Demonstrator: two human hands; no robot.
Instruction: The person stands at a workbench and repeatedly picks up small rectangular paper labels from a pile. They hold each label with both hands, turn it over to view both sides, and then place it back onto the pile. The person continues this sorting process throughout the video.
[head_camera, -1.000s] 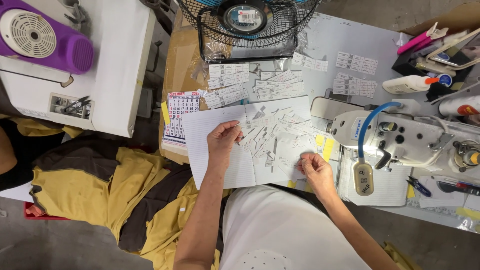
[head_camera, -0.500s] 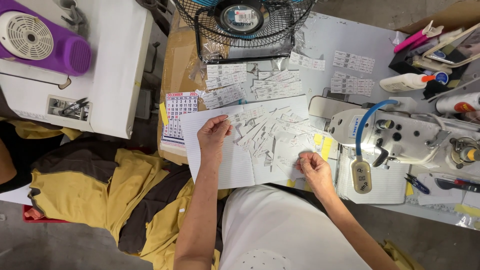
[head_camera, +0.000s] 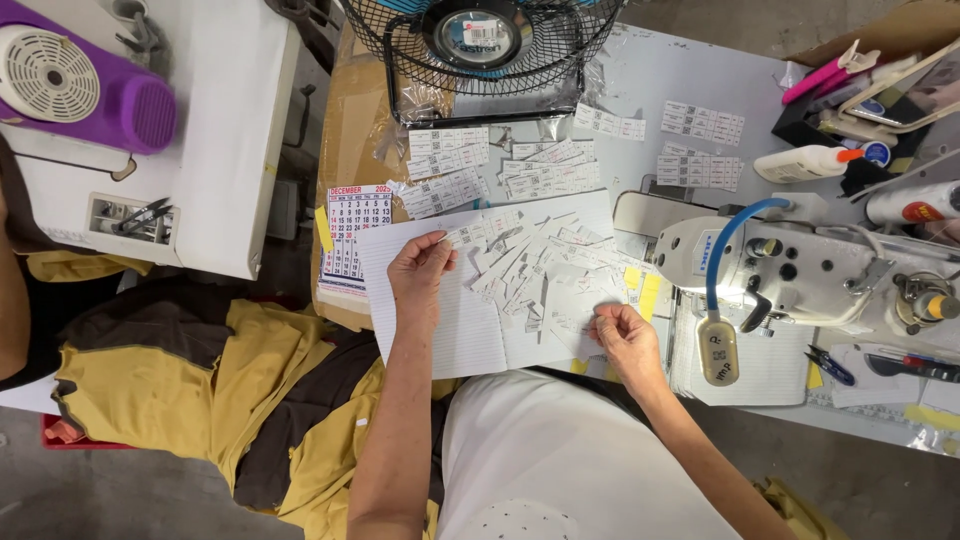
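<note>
Your left hand (head_camera: 418, 275) pinches one small white paper label (head_camera: 452, 238) between thumb and fingertips, a narrow closed grip. The label is a thin, flat rectangle, and its long axis runs out from your fingers toward the upper right, pointing at the heap of loose labels (head_camera: 535, 265) just beyond the grip. That heap is a scatter of the same short printed strips, lying at every angle and overlapping one another on an open lined notebook (head_camera: 455, 335), whose matte ruled pages lie flat under your left wrist.

Your right hand (head_camera: 625, 335) rests at the heap's near right edge with thumb and forefinger drawn together on a slip there; it is too small to tell whether the slip is truly lifted.

Past the heap from your left hand, neater sheets of uncut labels (head_camera: 450, 150) lie in rows. Left of your grip sits a small desk calendar (head_camera: 358, 240) with a grid of red and dark numerals. Right of your right hand stands a glossy white sewing machine (head_camera: 800, 265) with a blue cable. Beyond the sheets is a black wire-caged fan (head_camera: 485, 45). Yellow and dark brown fabric (head_camera: 230, 390) lies crumpled beneath your left forearm.
</note>
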